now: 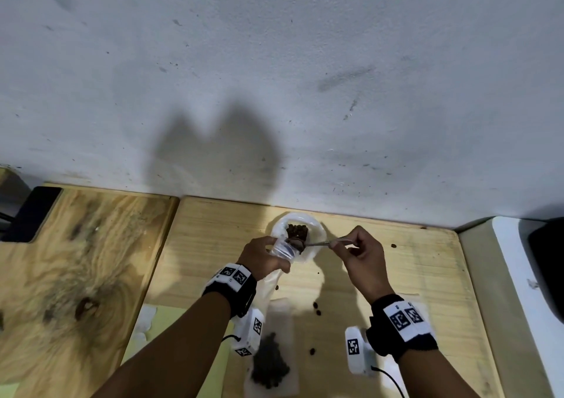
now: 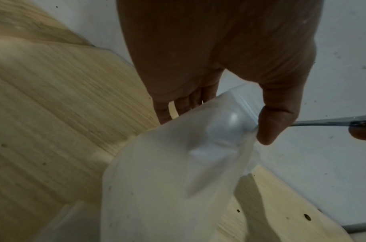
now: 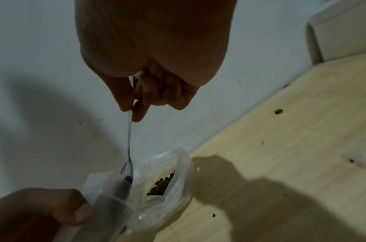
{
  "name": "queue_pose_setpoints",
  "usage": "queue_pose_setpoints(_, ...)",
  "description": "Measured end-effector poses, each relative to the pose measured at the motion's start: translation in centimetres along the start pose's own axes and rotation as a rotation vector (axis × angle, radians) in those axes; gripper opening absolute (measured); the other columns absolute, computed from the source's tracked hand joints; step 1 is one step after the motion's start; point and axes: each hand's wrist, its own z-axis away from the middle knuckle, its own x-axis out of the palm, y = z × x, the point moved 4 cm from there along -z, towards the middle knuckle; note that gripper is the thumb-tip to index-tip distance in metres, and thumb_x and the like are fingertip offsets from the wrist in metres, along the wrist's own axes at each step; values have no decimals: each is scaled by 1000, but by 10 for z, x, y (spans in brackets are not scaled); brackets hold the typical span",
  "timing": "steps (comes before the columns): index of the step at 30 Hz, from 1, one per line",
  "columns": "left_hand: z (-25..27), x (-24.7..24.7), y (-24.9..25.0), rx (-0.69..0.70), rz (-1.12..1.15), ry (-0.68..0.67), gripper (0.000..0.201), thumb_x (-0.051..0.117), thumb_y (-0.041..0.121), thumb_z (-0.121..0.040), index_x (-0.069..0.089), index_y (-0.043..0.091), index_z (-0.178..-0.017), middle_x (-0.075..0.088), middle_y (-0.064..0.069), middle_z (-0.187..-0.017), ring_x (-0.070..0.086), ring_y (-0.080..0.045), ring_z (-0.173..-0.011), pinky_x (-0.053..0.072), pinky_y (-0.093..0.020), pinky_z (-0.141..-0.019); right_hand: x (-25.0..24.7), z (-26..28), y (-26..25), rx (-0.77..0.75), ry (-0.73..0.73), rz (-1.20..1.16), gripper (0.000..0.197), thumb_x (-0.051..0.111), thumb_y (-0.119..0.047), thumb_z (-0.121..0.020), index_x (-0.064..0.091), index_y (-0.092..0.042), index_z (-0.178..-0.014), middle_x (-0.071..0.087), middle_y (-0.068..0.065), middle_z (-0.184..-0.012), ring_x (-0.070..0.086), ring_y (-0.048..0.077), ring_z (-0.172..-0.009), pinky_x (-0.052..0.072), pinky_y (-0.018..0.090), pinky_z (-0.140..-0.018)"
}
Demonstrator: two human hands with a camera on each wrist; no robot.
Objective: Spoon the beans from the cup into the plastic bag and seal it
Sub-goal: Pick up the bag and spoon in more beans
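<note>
A white cup (image 1: pixel 314 228) with brown beans (image 1: pixel 297 230) stands near the wall. Just in front of it my left hand (image 1: pixel 273 256) pinches the mouth of the clear plastic bag (image 1: pixel 282 294) and holds it open and raised. The bag's bottom lies toward me with a heap of beans (image 1: pixel 270 362) inside. My right hand (image 1: pixel 334 244) pinches the handle of a metal spoon (image 1: pixel 317 243). In the right wrist view the spoon (image 3: pixel 129 139) has its bowl, with beans on it, inside the bag (image 3: pixel 109 204) mouth. The left wrist view shows my thumb (image 2: pixel 275 114) on the bag (image 2: pixel 167 180).
Loose beans (image 1: pixel 317 309) lie scattered on the wooden table (image 1: pixel 412 275). A white object (image 1: pixel 518 275) borders the table on the right, a dark flat object (image 1: pixel 33 214) sits at the far left. A yellow-green sheet (image 1: pixel 158 330) lies under my left forearm.
</note>
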Motion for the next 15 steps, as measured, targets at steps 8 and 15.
queue_pose_setpoints(8, -1, 0, -2, -3, 111, 9, 38, 79, 29, -38, 73, 26, -75, 74, 1, -83, 68, -22, -88, 49, -28, -67, 1, -4, 18, 5, 277, 92, 23, 73, -5, -84, 53, -7, -72, 61, 9, -72, 48, 15, -56, 38, 27, -54)
queue_pose_setpoints(15, -6, -2, -3, -18, 118, 38, 39, 78, 28, -42, 72, 12, -77, 70, -4, -80, 62, -19, -76, 46, -27, -64, 27, -8, 27, -36, 260, 363, 23, 67, -21, -89, 48, -17, -77, 43, 2, -45, 37, 22, -41, 35, 28, -48)
